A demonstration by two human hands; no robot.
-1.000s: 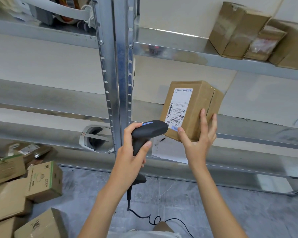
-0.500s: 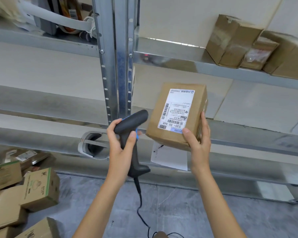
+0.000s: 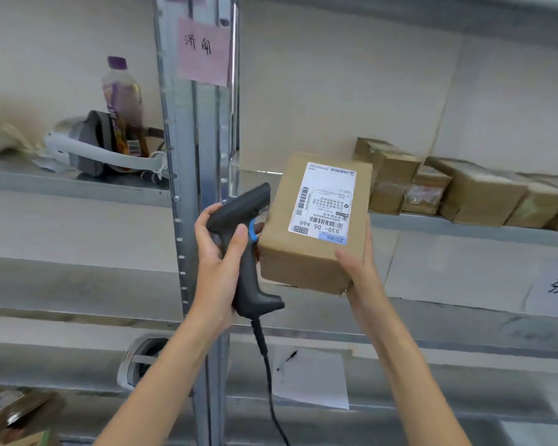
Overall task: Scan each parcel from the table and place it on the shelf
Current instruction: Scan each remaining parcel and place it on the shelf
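Parcel (image 3: 306, 252) and scanner (image 3: 242, 249) have been raised from the lower shelf level to the height of the stocked shelf (image 3: 464, 225).

Since the earlier frame the parcel has been lifted and turned label-up, and the scanner swung from pointing at the label to upright. The parcel is gripped from below by the right hand (image 3: 358, 272), thumb on the top face, fingers curled underneath; its long axis runs up and away from that grip. The scanner handle is wrapped by the left hand (image 3: 216, 262), just left of the parcel and touching its edge. The shelf carrying other brown parcels (image 3: 484, 197) lies beyond and right of the right grip, so the right hand is judged nearer for placing.
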